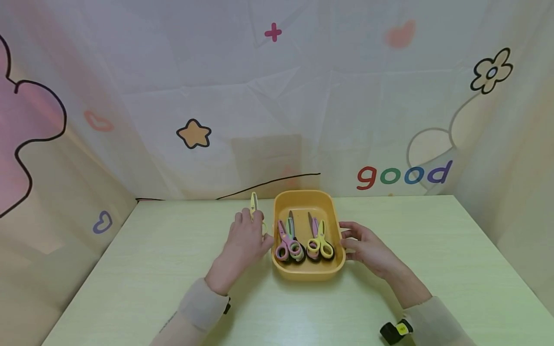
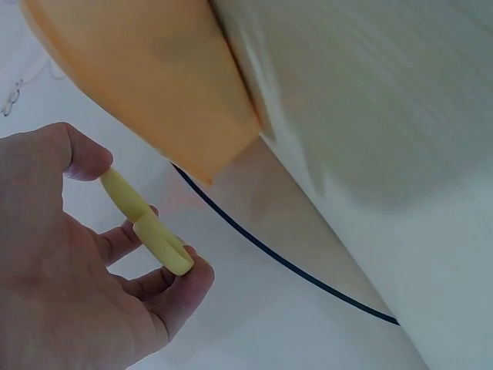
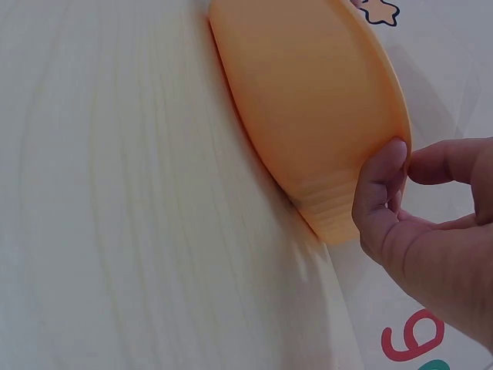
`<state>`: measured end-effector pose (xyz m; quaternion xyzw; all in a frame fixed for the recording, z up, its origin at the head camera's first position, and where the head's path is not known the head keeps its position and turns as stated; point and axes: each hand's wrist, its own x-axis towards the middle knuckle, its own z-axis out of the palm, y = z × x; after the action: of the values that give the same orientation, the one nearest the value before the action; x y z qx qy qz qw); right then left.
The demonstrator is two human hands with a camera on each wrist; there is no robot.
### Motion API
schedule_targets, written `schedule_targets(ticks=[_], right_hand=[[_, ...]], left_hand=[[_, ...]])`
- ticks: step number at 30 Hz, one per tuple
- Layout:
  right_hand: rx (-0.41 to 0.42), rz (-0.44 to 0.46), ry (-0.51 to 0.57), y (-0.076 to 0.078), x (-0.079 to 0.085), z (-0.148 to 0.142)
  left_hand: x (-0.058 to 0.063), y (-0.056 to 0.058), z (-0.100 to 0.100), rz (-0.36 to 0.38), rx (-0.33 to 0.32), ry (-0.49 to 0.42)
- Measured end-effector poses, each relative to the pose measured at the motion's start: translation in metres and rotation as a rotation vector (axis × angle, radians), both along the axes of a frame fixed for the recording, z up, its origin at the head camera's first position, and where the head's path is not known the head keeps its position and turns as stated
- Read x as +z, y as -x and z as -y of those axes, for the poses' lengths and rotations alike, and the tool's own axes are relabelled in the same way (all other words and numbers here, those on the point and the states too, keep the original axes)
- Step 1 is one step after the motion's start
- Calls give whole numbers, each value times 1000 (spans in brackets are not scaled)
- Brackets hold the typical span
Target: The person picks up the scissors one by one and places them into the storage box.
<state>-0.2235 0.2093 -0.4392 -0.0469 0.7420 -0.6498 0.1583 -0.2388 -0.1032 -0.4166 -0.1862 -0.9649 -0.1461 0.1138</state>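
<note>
My left hand (image 1: pixel 246 240) pinches a pair of yellow scissors (image 1: pixel 253 204) by the handles, left of an orange-yellow plastic tray (image 1: pixel 308 275). The blade end points away, toward the back. In the left wrist view, thumb and fingers close on the yellow handle loops (image 2: pixel 163 245). My right hand (image 1: pixel 370 249) grips the tray's right rim between thumb and fingers. Inside the tray lie several scissors in two groups: pink scissors (image 1: pixel 282 240) over green and black ones at left, yellow scissors (image 1: pixel 321 242) over purple and black ones at right.
The pale wooden table (image 1: pixel 173 269) meets a printed curtain (image 1: pixel 207 62) right behind the tray. More curtain hangs at both sides. A black wrist device (image 1: pixel 391 332) with a yellow label is at the right sleeve.
</note>
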Motion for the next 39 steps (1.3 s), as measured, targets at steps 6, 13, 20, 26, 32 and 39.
schedule_targets(ticks=[6, 13, 20, 26, 32, 39], right_hand=[[1, 0, 4, -1, 1, 0], [1, -6, 4, -1, 0, 0], [7, -11, 5, -1, -1, -1], [8, -21, 3, 0, 0, -1], [7, -16, 11, 0, 1, -1], [10, -12, 4, -1, 0, -2]], left_hand=[[4, -4, -16, 31, -24, 18], [7, -8, -35, 71, -57, 15], [7, -11, -51, 113, -74, 72], [4, -14, -62, 30, -102, 151], [-2, -17, -74, -12, -86, 287], [-4, -23, -83, 48, -41, 347]])
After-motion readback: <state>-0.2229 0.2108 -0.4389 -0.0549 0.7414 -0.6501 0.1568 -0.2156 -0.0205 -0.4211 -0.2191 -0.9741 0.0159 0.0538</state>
